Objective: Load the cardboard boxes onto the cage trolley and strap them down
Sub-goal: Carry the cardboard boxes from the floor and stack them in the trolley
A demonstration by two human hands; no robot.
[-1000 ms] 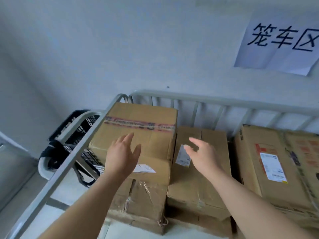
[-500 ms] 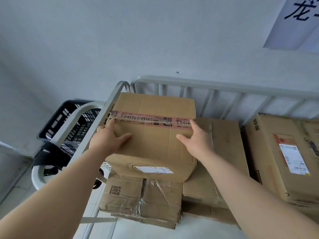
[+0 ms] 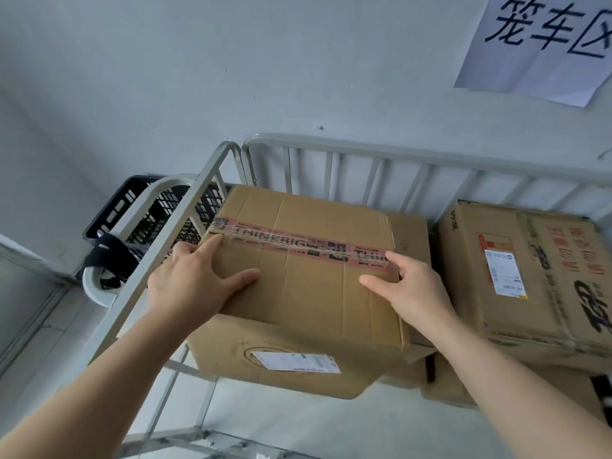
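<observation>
The single wide-angle head camera looked forward and steeply down from close above the brown cardboard box sealed with red printed tape (image 3: 308, 286), facing the far rail of the grey metal cage trolley (image 3: 397, 154) and the pale wall (image 3: 231, 77) beyond.

Storeroom: cage trolley (image 3: 430, 159), parcel boxes (image 3: 516, 276), zone sign (image 3: 543, 44).

Cage rails (image 3: 397, 156) hemmed the taped box (image 3: 314, 283) at nine and twelve o'clock; a printed box (image 3: 546, 293) blocked three; six stood open.
</observation>
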